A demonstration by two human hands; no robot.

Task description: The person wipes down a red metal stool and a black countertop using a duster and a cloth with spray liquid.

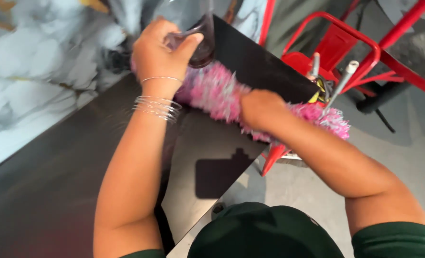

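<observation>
My left hand grips a clear glass with a dark base, lifted above the dark table near its far edge. Thin silver bangles circle that wrist. My right hand is closed on a fluffy pink and white duster, which lies across the table's far corner just below the glass. The duster's other end sticks out past the table edge, with a silver handle rising from it. The part of the duster under my right hand is hidden.
A red metal chair stands just beyond the table corner, with tools resting on its seat. A grey and white marbled wall runs along the left. Grey floor lies to the right. My dark green clothing fills the bottom edge.
</observation>
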